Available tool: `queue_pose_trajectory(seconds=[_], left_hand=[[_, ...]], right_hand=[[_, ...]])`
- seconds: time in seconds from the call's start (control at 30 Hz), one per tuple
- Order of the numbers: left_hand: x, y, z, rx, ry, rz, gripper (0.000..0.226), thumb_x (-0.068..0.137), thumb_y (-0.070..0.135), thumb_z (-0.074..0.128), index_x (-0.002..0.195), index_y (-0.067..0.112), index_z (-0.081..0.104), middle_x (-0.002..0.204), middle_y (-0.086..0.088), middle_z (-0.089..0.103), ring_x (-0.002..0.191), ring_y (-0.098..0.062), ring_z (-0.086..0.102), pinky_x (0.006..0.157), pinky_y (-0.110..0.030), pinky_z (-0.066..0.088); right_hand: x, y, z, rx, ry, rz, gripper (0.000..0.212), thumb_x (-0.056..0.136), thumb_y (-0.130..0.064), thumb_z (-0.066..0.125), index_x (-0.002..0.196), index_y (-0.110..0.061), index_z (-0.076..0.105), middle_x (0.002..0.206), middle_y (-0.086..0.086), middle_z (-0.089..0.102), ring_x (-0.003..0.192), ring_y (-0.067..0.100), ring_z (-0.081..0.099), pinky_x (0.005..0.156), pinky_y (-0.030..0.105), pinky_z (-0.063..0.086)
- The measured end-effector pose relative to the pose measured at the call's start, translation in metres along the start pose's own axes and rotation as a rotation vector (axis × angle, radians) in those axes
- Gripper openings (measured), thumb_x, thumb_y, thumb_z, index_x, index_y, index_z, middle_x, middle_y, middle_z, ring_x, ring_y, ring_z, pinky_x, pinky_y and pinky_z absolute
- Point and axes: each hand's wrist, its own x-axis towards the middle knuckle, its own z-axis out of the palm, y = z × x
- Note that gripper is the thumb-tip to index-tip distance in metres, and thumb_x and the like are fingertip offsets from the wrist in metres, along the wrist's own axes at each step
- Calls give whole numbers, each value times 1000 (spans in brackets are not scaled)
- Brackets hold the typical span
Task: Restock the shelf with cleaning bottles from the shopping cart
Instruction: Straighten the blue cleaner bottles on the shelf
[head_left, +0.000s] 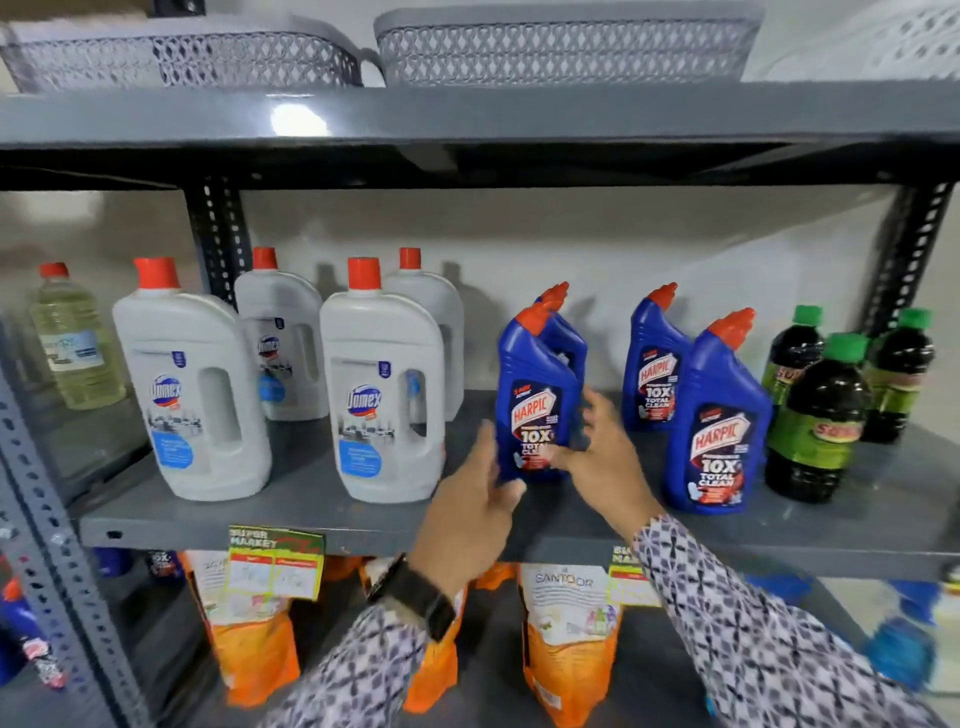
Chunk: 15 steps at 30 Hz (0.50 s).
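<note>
Both our hands were on the front blue Harpic bottle (535, 395), upright at the middle of the shelf (311, 499) near its front edge: left hand (483, 499) straight-fingered against one side, right hand (597, 457) curled round the other. We judged it stiff, slick, liquid-heavy, best gripped at the waist, not the angled neck

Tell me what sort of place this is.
Probably a supermarket aisle: the grey metal shelf holds matching Domex bottles and Harpic bottles, and a price tag reading Super Market hangs on its edge.
</note>
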Motion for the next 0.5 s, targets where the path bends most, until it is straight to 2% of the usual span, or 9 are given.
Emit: queue_pose_trajectory(seconds=[0.03, 0.07, 0.1, 0.2, 0.27, 0.33, 0.43, 0.5], left_hand=[[13, 4, 6, 23, 43, -33, 83, 100, 12, 58, 166, 21, 7, 159, 1, 48, 145, -19, 50, 120, -41, 41], [25, 6, 7, 55, 84, -63, 87, 100, 12, 58, 166, 20, 2, 161, -2, 46, 146, -22, 49, 120, -44, 41], [35, 8, 7, 63, 99, -86, 86, 99, 12, 59, 165, 19, 5, 161, -4, 45, 146, -25, 48, 120, -46, 41], [55, 9, 4, -24, 31, -79, 57, 97, 5, 60, 150, 16, 44, 148, -8, 60, 136, -27, 58, 117, -51, 43], [56, 9, 8, -39, 18, -37, 46, 95, 4, 65, 139, 15, 55, 135, -7, 69, 126, -24, 65, 113, -50, 48], [51, 9, 15, -63, -36, -2, 46, 93, 6, 70, 136, 13, 57, 130, -4, 72, 120, -16, 69, 110, -42, 52], [45, 2, 20, -60, -135, 30, 52, 91, 11, 74, 140, 13, 57, 123, 6, 74, 109, 4, 71, 95, -13, 55], [43, 0, 23, -47, -148, 35, 56, 90, 14, 76, 142, 14, 55, 124, 5, 74, 109, 1, 72, 88, -8, 53]], right_hand=[[4, 1, -3, 42, -89, 14, 83, 84, 2, 82, 154, -18, 42, 140, 0, 62, 127, 18, 62, 101, 33, 54], [8, 3, -3, 73, -144, 19, 77, 85, 5, 80, 151, -15, 46, 138, 5, 66, 126, 21, 66, 97, 28, 59], [9, 5, -4, 84, -165, 12, 70, 86, 6, 78, 147, -12, 49, 134, 8, 69, 121, 20, 69, 92, 24, 61], [6, 10, -8, 68, -152, -18, 62, 88, 6, 76, 144, -8, 53, 123, 4, 72, 108, 10, 74, 90, 21, 62], [-1, 14, -12, -39, -92, -54, 63, 89, -4, 79, 145, -14, 52, 131, 3, 72, 119, 19, 72, 98, 31, 60], [-10, 19, -22, -162, -31, -76, 63, 90, -14, 79, 146, -18, 50, 136, 4, 71, 122, 21, 69, 104, 41, 57], [-21, 28, -40, -203, -53, -66, 66, 92, -17, 78, 149, -22, 45, 138, 3, 70, 123, 20, 69, 105, 45, 58], [-27, 35, -52, -203, -85, -63, 67, 93, -15, 77, 150, -26, 45, 138, 4, 69, 123, 19, 68, 104, 46, 59]])
